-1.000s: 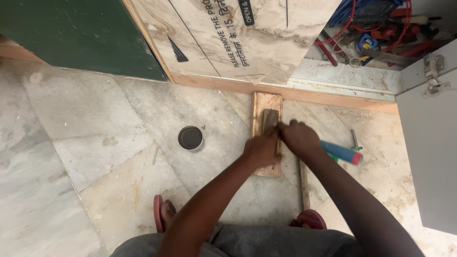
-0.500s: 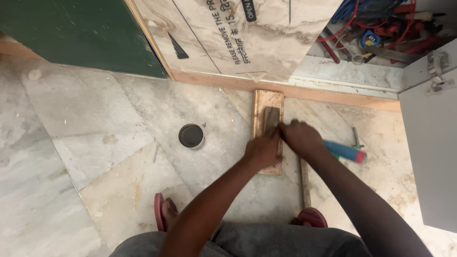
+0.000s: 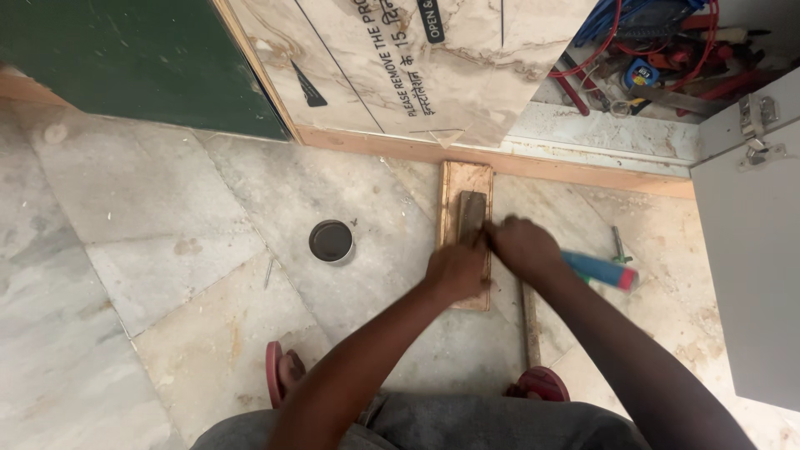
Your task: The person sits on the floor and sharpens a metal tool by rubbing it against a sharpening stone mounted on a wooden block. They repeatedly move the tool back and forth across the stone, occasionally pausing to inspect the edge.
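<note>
Sharpening stone [image 3: 472, 213], dark and oblong, lay in a wooden block [image 3: 466, 225] that was flat on the marble floor [image 3: 167, 250], with its far end close to the wooden strip [image 3: 550, 167] along the wall. Both hands of the person were on the near part of this block. The left hand [image 3: 457, 271] was closed, knuckles up, over the near end of the stone, and the right hand [image 3: 522, 248] was closed just beside it, at the right edge of the block. The hands were blurred, and I could not tell what they were gripping between them; something small seemed to be pressed on the stone, but it was hidden.

Just to the right of the right hand a tool with a blue handle and a red end [image 3: 602, 270] lay on the floor, and a small metal piece [image 3: 618, 246] was near it. A thin dark bar [image 3: 530, 321] lay on the floor under the right forearm. To the left of the block, well apart, stood a small round dark tin [image 3: 331, 240], and a nail [image 3: 268, 272] lay further left. The person was crouching in red sandals [image 3: 276, 372]. Behind the block a marble-patterned panel [image 3: 400, 58] leaned, beside a green board [image 3: 125, 58], and on the right a heap of tools and cables [image 3: 658, 50] lay in an open space above a grey cabinet door [image 3: 746, 250].
</note>
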